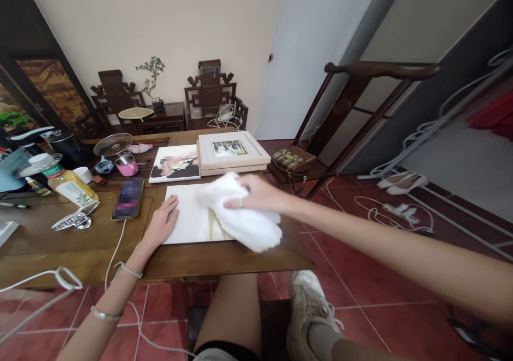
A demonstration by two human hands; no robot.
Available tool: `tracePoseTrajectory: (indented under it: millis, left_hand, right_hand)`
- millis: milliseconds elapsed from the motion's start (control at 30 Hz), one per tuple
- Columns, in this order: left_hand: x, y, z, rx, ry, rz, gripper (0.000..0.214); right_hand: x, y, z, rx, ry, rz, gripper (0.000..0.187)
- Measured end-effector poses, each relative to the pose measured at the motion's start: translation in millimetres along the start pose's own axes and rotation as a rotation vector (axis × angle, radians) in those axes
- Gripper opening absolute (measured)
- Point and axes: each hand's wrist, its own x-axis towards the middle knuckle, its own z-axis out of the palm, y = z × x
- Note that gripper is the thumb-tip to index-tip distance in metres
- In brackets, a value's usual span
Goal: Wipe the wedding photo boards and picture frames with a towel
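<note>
A flat white canvas panel [185, 223] with some yellowish marks lies near the front edge of the wooden table. My left hand [165, 218] rests on its left edge, fingers stretched out and holding nothing. Over the panel's right part, a bunched white cloth [250, 223] is gripped by my right hand [258, 193], its fingers closed on the upper side. The cloth covers much of the panel's right side and is a little blurred. Whether it touches the panel all along its underside is hidden.
Behind the panel are a picture canvas [176, 164] and a framed photo [228, 148]. To the left lie a phone [129, 198] with a cable, a hair clip [76, 217], a bottle [66, 182] and a pink cup [126, 165]. A wooden chair [360, 91] holding a bag stands right.
</note>
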Motion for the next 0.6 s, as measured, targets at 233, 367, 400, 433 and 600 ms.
tracePoseTrajectory:
  millis: [233,367,400,433,600]
  left_hand:
    - [-0.4,-0.2,1.0,-0.009,0.000,-0.001,0.049]
    - [-0.5,0.1,1.1,-0.011,0.004,-0.002,0.050]
    - [-0.5,0.2,0.9,-0.009,0.003,-0.002,0.050]
    - [-0.5,0.3,0.6,-0.006,0.002,-0.002,0.050]
    - [0.1,-0.2,0.4,-0.001,-0.004,-0.002,0.050]
  right_hand:
    - [1.1,-8.7,-61.3,-0.592,0.236,-0.140,0.017]
    - [0.2,2.1,-41.9,-0.838,0.214,-0.257,0.046]
    - [2.1,7.6,-31.8,-0.876,0.178,-0.294,0.051]
    - [4.3,13.5,-20.4,-0.905,0.124,-0.317,0.054]
    - [1.5,30.3,39.9,-0.958,-0.249,-0.242,0.067]
